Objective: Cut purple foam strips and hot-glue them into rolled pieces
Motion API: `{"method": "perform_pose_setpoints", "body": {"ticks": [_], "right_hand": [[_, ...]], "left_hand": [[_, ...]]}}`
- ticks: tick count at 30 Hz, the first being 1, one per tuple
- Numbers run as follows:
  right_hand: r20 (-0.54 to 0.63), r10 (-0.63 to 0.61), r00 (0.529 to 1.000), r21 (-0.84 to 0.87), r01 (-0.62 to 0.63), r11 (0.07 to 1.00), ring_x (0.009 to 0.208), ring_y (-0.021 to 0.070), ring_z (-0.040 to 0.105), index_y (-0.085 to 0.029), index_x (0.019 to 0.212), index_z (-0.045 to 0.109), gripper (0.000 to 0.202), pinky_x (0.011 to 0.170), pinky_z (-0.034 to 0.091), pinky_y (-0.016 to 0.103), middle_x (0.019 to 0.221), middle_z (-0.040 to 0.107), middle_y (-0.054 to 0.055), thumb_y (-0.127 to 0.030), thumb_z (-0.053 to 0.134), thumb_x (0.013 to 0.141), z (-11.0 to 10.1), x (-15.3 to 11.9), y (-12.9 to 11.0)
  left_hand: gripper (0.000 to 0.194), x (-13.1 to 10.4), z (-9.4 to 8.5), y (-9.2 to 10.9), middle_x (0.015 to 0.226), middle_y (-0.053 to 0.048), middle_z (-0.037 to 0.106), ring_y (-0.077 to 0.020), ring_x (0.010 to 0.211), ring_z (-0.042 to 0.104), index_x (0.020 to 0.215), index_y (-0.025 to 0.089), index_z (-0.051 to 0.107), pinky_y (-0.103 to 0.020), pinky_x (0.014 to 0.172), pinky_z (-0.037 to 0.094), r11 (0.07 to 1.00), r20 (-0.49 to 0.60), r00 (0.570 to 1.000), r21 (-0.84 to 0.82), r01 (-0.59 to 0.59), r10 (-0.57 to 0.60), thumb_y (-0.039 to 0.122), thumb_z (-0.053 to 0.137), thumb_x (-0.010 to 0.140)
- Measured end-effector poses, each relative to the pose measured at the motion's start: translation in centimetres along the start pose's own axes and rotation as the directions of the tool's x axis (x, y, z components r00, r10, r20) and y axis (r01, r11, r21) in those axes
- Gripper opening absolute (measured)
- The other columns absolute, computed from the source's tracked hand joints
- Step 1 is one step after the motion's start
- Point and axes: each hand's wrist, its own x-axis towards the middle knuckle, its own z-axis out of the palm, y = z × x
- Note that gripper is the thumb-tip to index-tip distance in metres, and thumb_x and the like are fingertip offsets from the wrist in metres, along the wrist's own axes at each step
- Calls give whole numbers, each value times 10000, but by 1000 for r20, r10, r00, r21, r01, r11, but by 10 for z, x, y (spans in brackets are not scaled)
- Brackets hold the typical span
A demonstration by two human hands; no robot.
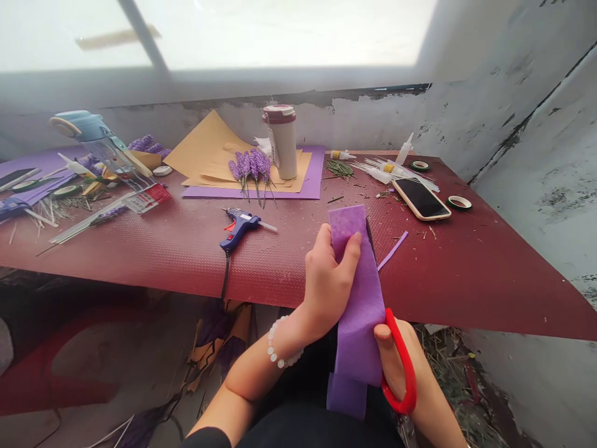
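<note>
A long purple strip of paper or felt hangs over the table's front edge toward my lap. Near its upper end my left hand is closed on it, the thumb on its face. My right hand has its thumb through the red handle of a pair of scissors, beside the strip's right edge. Most of the blades are hidden behind the strip; a dark edge shows at its upper right. A thin purple offcut lies on the table just right of the strip.
On the red table are a blue glue gun, purple flowers, brown paper, a lidded cup, a phone, tape rolls and glue bottles. A clear bottle leans at left.
</note>
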Motion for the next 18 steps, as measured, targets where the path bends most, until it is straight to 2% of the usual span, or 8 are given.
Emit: {"method": "perform_pose_setpoints", "body": {"ticks": [3,11,15,18], "right_hand": [[22,20,1000,-29,-19,999,508,103,226,-253,602,319,718,426,258,258,548,342,-54,-944,351,793,0,2,-1],[-25,69,997,-111,-72,991,509,111,253,-254,579,329,728,421,235,260,537,359,-41,-954,352,781,-4,0,4],[-23,69,997,-59,-70,996,495,99,232,-256,585,313,735,404,235,257,531,356,-44,-969,352,762,-2,2,2],[-55,57,997,9,-56,998,467,102,278,-245,574,388,754,381,264,256,520,388,-33,-975,345,758,2,1,1]], "left_hand": [[241,0,0,0,619,82,429,-104,555,375,785,229,438,-270,594,336,1000,3,1000,1,12,-12,315,601,940],[257,0,-1,0,651,71,465,-106,596,424,768,226,440,-256,618,370,999,8,1000,-26,31,-30,287,623,938],[272,2,-2,0,696,52,506,-120,671,486,757,223,437,-260,666,397,998,14,999,-49,49,-49,286,631,936],[253,3,-3,0,718,42,529,-123,687,496,768,220,454,-261,670,403,997,17,999,-67,47,-45,295,619,944]]}}
